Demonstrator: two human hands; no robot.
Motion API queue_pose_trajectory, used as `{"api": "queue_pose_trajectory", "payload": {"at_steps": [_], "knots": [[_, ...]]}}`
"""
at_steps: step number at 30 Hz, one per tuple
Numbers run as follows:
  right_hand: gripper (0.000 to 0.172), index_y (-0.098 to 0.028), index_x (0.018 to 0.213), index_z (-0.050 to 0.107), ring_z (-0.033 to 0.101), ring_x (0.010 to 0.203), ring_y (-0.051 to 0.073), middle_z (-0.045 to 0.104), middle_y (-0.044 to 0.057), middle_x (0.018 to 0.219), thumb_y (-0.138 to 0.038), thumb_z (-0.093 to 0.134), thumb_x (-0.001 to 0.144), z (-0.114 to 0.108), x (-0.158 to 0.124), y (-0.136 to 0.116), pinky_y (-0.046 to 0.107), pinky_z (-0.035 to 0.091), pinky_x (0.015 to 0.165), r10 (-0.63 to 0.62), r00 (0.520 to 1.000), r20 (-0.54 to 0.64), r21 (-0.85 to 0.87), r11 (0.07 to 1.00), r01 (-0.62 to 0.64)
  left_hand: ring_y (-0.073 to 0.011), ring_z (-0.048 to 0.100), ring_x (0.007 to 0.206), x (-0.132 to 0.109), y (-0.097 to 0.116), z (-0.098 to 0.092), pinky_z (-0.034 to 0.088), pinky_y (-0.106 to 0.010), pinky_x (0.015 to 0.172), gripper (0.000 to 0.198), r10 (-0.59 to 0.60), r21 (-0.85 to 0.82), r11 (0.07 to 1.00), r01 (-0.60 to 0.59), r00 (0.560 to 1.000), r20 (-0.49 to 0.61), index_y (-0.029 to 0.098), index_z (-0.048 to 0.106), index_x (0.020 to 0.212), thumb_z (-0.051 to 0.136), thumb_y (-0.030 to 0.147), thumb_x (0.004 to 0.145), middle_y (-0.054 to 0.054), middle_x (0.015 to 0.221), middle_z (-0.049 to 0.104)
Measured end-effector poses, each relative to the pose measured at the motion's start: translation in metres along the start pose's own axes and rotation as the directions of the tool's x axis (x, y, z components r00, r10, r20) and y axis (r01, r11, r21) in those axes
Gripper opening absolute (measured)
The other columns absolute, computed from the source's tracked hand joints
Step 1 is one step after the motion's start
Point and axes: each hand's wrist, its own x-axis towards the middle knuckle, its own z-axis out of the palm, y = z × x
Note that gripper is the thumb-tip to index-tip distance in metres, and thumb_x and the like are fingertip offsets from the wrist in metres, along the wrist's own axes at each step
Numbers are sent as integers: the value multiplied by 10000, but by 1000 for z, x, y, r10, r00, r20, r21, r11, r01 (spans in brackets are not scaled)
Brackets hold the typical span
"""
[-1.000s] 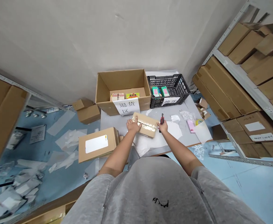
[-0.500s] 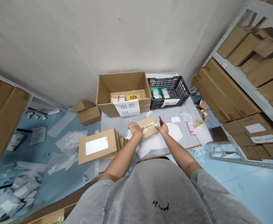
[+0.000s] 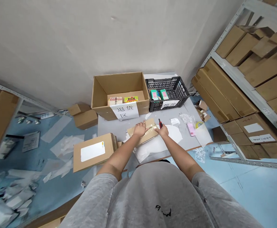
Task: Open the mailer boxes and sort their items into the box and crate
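A small taped cardboard box (image 3: 149, 136) lies on white paper (image 3: 150, 147) on the grey table (image 3: 106, 126). My left hand (image 3: 140, 129) rests on its top near the middle, fingers closed at the box's seam. At the box's right end is my right hand (image 3: 162, 130), wrapped round a red and black cutter (image 3: 160, 123) that points up and away from me. The thumb of that hand touches the box's edge.
An open carton (image 3: 97, 109) with packets and a black crate (image 3: 169, 83) with green boxes stand behind. Stacked boxes (image 3: 93, 152) sit at the left. Bubble wrap (image 3: 187, 119) and tape (image 3: 199, 124) lie right. A loaded shelf (image 3: 238, 79) stands further right.
My left hand has moved right along the box, from its left end to the middle. The box's top flap looks lifted a little. The view has shifted slightly.
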Motion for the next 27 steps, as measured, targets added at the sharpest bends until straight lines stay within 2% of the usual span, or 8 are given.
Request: {"api": "queue_pose_trajectory", "payload": {"at_steps": [3, 5, 8, 10, 12, 16, 23, 27], "knots": [[582, -224, 1322, 614, 734, 1211, 298, 717, 150, 1365, -440, 887, 856, 4, -10, 0, 326, 582, 930, -53, 996, -67, -13, 999, 52, -415, 575, 1388, 3, 0, -4, 383, -481, 1210, 846, 13, 9, 1000, -14, 999, 45, -14, 274, 1734, 283, 586, 1138, -345, 1501, 595], [446, -238, 1301, 599, 758, 1134, 271, 750, 122, 1275, -431, 791, 947, 11, -18, -2, 309, 597, 888, -45, 997, -70, 69, 996, 49, -425, 518, 1473, 3, 2, -3, 346, -497, 1252, 822, 4, 22, 1000, -5, 1000, 31, -22, 299, 1723, 307, 556, 1138, -351, 1570, 548], [255, -245, 1219, 589, 784, 809, 218, 775, 62, 988, -469, 553, 1102, 23, -29, -4, 280, 611, 698, 59, 997, 46, 332, 940, -71, -414, 347, 1626, 1, 9, 3, 231, -509, 1333, 755, 56, 9, 998, -56, 998, -23, -10, 308, 1727, 351, 445, 1126, -318, 1743, 364], [286, -242, 1188, 582, 744, 637, 193, 737, 24, 826, -500, 470, 1138, 28, -32, -4, 261, 591, 593, 105, 982, 155, 468, 868, -167, -395, 257, 1677, 0, 15, 6, 172, -510, 1360, 753, 122, -17, 992, -124, 991, -57, 24, 284, 1747, 386, 406, 1105, -275, 1806, 264], [294, -234, 1182, 582, 720, 573, 189, 697, 1, 720, -508, 486, 1136, 31, -34, -1, 250, 576, 548, 107, 972, 209, 529, 824, -205, -389, 216, 1694, 2, 21, 8, 159, -528, 1366, 779, 163, -40, 985, -167, 983, -86, 89, 254, 1772, 416, 440, 1096, -232, 1834, 217], [242, -232, 1160, 602, 708, 547, 191, 647, -31, 617, -449, 499, 1134, 30, -33, 2, 239, 572, 529, 87, 974, 209, 523, 831, -186, -399, 277, 1669, 12, 29, 7, 241, -577, 1334, 738, 124, -79, 988, -130, 989, -80, 171, 271, 1777, 395, 468, 1113, -219, 1828, 248], [200, -216, 1180, 624, 754, 596, 220, 661, -15, 591, -347, 485, 1122, 30, -28, -5, 260, 602, 566, 116, 969, 219, 487, 848, -212, -458, 340, 1638, 23, 32, 5, 261, -653, 1291, 647, 163, -35, 986, -164, 986, -17, 69, 387, 1710, 384, 257, 1091, -347, 1770, 276], [193, -211, 1156, 639, 753, 586, 230, 683, 2, 600, -355, 519, 1105, 30, -25, -6, 277, 608, 569, 117, 968, 222, 484, 849, -213, -490, 366, 1613, 27, 26, 1, 315, -674, 1261, 696, 200, -38, 979, -199, 980, 21, 85, 339, 1734, 407, 351, 1095, -355, 1775, 252]]}}
